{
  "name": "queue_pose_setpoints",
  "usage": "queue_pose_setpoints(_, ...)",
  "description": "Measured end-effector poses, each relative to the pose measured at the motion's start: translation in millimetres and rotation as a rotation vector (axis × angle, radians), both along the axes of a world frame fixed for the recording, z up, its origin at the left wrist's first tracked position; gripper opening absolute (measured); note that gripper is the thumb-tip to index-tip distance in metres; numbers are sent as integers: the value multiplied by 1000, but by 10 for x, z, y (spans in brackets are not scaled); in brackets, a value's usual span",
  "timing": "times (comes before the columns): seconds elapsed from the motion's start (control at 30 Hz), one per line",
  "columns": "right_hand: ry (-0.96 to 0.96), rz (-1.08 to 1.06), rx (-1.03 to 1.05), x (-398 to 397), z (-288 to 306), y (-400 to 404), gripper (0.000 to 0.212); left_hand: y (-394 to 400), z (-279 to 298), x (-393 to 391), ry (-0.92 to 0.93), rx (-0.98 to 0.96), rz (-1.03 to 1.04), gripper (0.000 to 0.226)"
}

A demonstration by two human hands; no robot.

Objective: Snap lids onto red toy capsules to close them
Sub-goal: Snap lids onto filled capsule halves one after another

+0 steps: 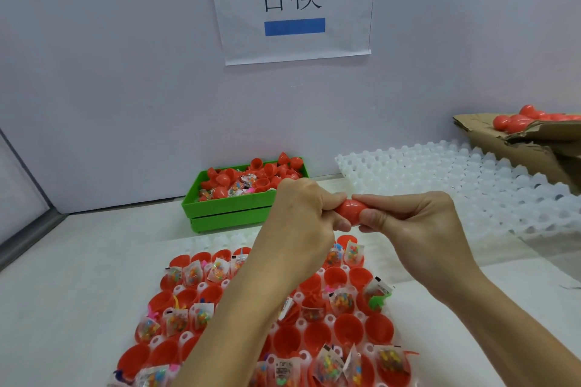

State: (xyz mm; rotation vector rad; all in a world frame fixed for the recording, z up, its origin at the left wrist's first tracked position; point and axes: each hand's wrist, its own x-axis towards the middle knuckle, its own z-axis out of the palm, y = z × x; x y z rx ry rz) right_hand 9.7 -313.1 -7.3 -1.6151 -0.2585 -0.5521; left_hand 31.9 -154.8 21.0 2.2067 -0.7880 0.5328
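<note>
Now, capsule: I hold one red capsule (351, 210) up over the worktop (78, 267), lying sideways between my two hands, above the near tray.
Left grip: my left hand (301, 217) has fingers and thumb curled round the capsule's left end.
Right grip: my right hand (415, 223) pinches the right end between thumb and fingers.
Green bin: a green crate (226, 210) sits behind my left hand near the wall, heaped with loose red capsule halves (270, 171) and a few small toy packets.
Near tray: a clear moulded tray (330, 319) below my forearms holds rows of open red capsule cups (349, 328); many carry a clear packet of coloured bits (342, 300), some look bare inside.
Spare trays: white dimpled trays (456, 179) lie at the right rear, their cups holding nothing red.
Carton: a torn cardboard box (518, 148) at far right holds closed red capsules (515, 119).
Room: pale wall (125, 72), with a paper sign (292, 3) printed 合模 above a blue bar.
</note>
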Motion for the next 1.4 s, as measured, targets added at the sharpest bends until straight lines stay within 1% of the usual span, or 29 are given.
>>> queue_pose_setpoints(0.1,5,0,-3,6,12,-11,30,6,4,-4,4,-15,-7,23)
queue_pose_setpoints(0.17,4,14,37,1,28,-25,22,2,2,-6,-3,-88,-21,16)
queue_pose_setpoints(0.2,4,26,64,-4,40,-30,19,-5,11,-10,8,-136,-32,18)
queue_pose_setpoints(0.27,1,40,105,-8,61,-37,20,-9,28,-4,40,-200,-41,39)
queue_pose_setpoints(0.3,-3,43,113,-8,64,-38,20,-3,28,1,48,-210,-39,46)
queue_pose_setpoints(0.33,-8,45,115,-8,65,-36,19,6,28,6,54,-209,-36,44)
queue_pose_setpoints(0.43,-21,43,106,-9,65,-23,18,23,20,10,41,-172,-14,23)
queue_pose_setpoints(0.47,-24,40,100,-7,63,-21,18,22,26,5,27,-159,-10,21)
queue_pose_setpoints(0.67,-30,26,123,2,55,-14,18,-3,39,-11,16,-158,1,24)
queue_pose_setpoints(0.8,-41,3,58,-1,57,-15,26,-10,36,-19,3,-138,6,22)
queue_pose_setpoints(1.13,-31,-48,-14,-9,28,-10,33,-33,-31,8,-40,-104,23,19)
queue_pose_setpoints(1.27,-33,-58,-9,3,4,6,32,-49,-20,-11,-69,-43,39,17)
queue_pose_setpoints(1.4,-24,-56,19,6,-23,29,31,-42,-5,-18,-42,6,36,19)
